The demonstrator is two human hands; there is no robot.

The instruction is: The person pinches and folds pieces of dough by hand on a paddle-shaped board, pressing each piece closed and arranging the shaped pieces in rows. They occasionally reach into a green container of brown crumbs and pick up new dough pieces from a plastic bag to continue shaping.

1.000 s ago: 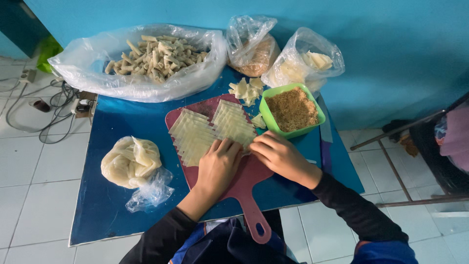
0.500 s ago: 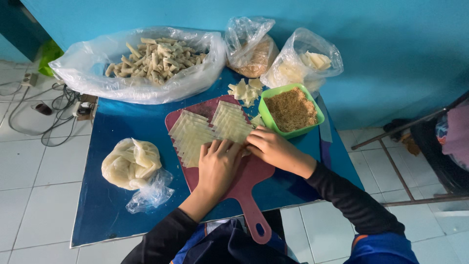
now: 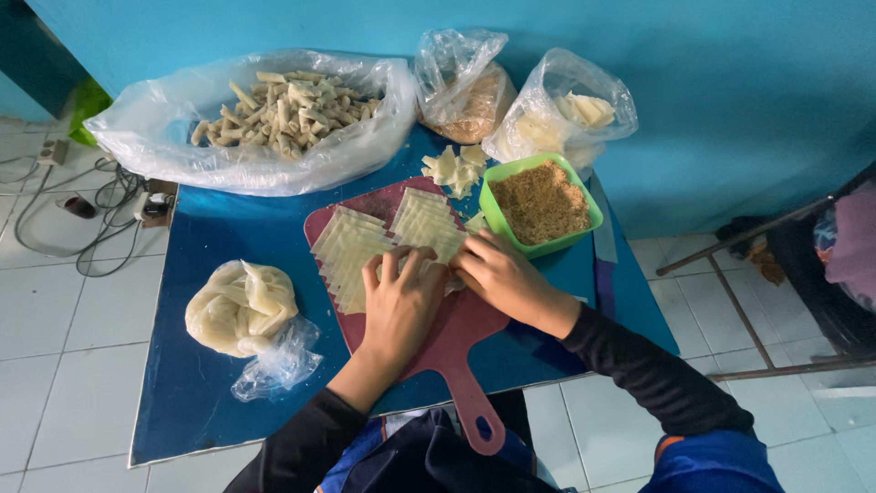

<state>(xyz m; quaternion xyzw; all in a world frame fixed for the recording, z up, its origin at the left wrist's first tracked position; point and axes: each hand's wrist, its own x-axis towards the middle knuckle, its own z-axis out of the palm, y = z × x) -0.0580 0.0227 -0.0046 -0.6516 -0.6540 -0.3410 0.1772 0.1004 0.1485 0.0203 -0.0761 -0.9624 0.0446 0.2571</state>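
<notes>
Head cam, looking straight down at a low blue worktop on a white tiled floor.

Both hands are down on a dark red cutting board with a handle pointing back at the person. The left hand lies flat, fingers spread a bit, pressing on the near end of the pale yellow pastry sheets that are fanned out in overlapping rows across the board. So that grip is open, palm down, not wrapped around anything. The right hand sits just beside it, fingertips curled down onto the sheets at the near end of the right row; looks like a pinch, but I honestly can't tell whether it has actually closed on a sheet.

Just past the right hand is a green square tub full of brown shredded filling, touching the board's far right edge. Behind that, a little heap of folded pastry pieces on the worktop, and two clear bags against the blue wall. Far left is a big clear bag of finished rolls. Near left of the board is a tied bag of pale dough sheets. Cables and a power strip lie on the floor off to the left.
</notes>
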